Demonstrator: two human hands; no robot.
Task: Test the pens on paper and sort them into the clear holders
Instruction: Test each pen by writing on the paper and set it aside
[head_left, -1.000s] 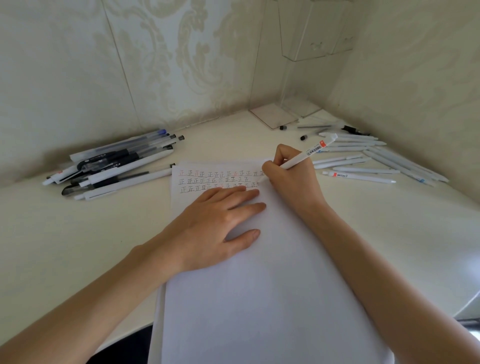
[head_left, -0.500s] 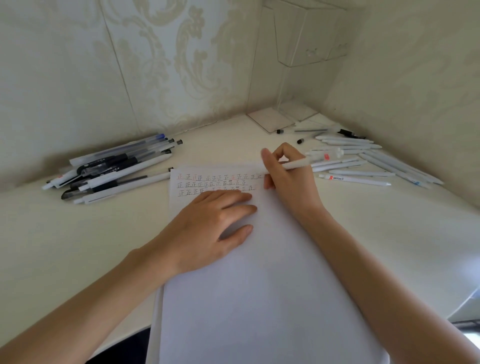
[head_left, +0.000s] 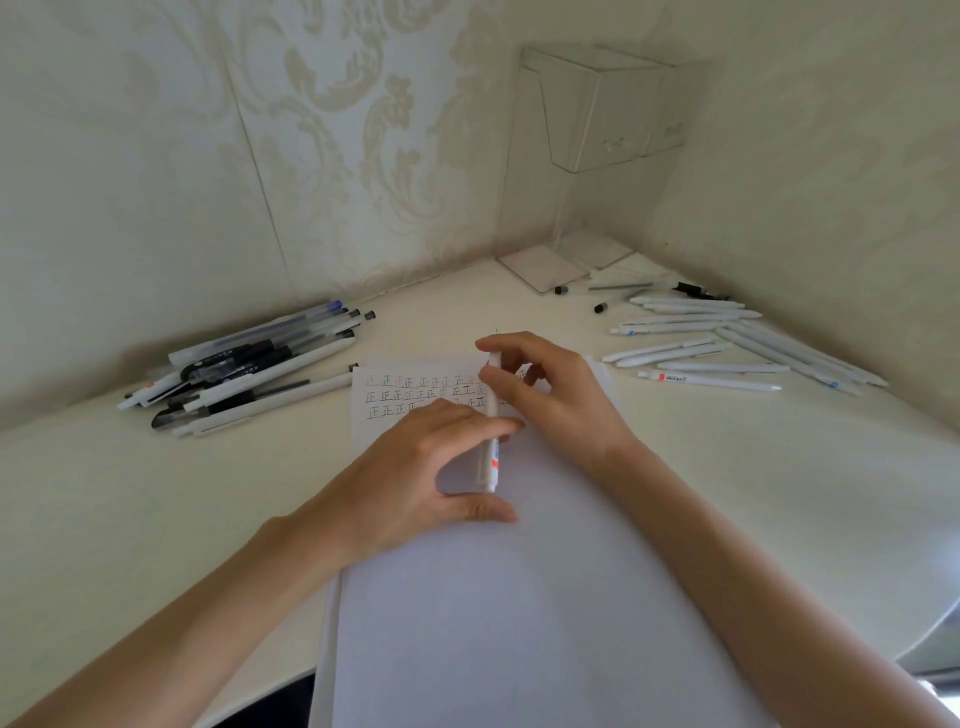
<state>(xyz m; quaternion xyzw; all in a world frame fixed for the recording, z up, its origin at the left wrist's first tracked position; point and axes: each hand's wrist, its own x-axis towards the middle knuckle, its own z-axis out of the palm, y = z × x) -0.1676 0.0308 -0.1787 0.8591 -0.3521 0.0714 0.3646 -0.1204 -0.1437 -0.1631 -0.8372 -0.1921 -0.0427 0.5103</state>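
There, clear holders (head_left: 597, 114) above loose white pens (head_left: 711, 343) on the desk (head_left: 727, 493).

White pen (head_left: 488, 467) with red label, white paper (head_left: 519, 597), cream damask wallpaper (head_left: 337, 104)

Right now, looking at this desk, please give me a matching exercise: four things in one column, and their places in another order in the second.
1. held white pen
2. dark pens
3. clear holders
4. paper

A. back corner, by the wall
B. middle of the desk
C. left side, in a pile
D. pinched by the right hand

Pairs: 1-D, 2-C, 3-A, 4-B.
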